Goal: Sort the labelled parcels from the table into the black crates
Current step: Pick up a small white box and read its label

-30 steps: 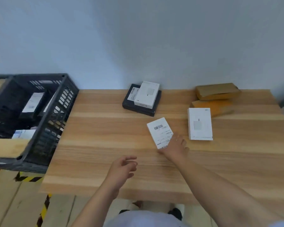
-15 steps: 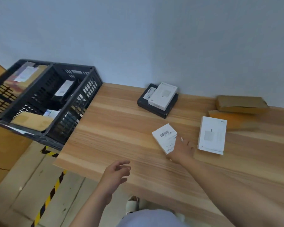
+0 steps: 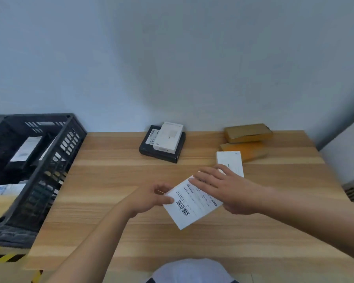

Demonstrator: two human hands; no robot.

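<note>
Left hand [image 3: 149, 198] pinching the left edge of a white labelled parcel [image 3: 192, 207], thumb on top beside the barcode, fingers curled under. Right hand [image 3: 227, 188] spread nearly flat, fingers laid over the upper right part of the same parcel; parcel held at centre frame, tilted, apparently just clear of the counter [image 3: 110, 172], though contact at the lower corner not resolvable.

Progress, as judged: partway. Black crate [image 3: 55, 166] at left of frame already holding several parcels with white labels. Still to be sorted, on the counter: white box [image 3: 169, 137] stacked on a black box [image 3: 161, 154] at upper centre; a second white box [image 3: 231, 160] right of centre, just beyond the right hand; two brown parcels [image 3: 247, 132] stacked at upper right against the wall.

Limits of view: label text too small and blurred to read, so destination crate not determinable. Crate cut off by the left frame edge; a second crate only hinted at there. Crate contents partly masked by the lattice wall. Second white box partly covered by the right hand. Labels on the brown parcels not visible.
</note>
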